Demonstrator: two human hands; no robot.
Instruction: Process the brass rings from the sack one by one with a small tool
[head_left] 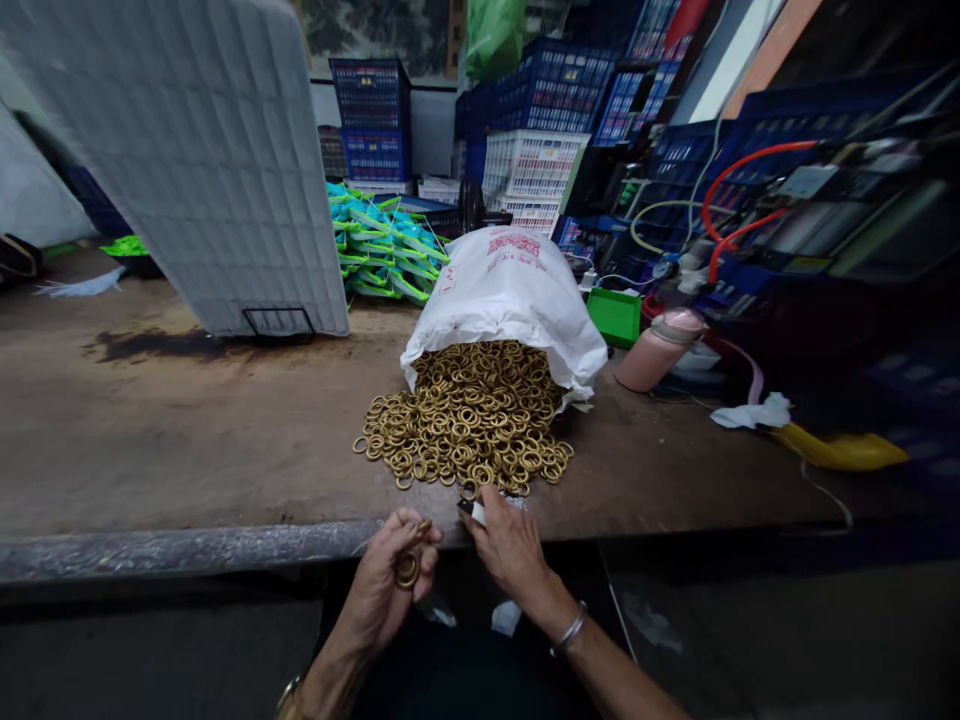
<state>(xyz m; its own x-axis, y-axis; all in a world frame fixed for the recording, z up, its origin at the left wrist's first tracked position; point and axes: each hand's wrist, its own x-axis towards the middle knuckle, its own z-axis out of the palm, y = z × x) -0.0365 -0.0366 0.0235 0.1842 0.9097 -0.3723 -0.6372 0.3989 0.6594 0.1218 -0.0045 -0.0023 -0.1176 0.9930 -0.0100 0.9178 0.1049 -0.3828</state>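
A white sack (502, 280) with red print lies on its side, and gold-coloured rings (480, 420) spill from its mouth onto the table. Over the table's front edge, my left hand (390, 575) has its fingers curled around a few of these rings; one gold ring (407, 570) shows at the palm. My right hand (510, 545) is at the near edge of the pile, its fingertips by the closest rings. Between its thumb and fingers sits a small dark object with a white part (474, 511); its kind cannot be made out.
A tall pale ribbed panel (225, 170) stands on the wooden table (187, 430) at left. Behind are blue-green items (390, 250) in a heap and stacked crates (371, 120). At right are a pink bottle (660, 350), a green tray (613, 317) and a machine with red hoses (720, 200).
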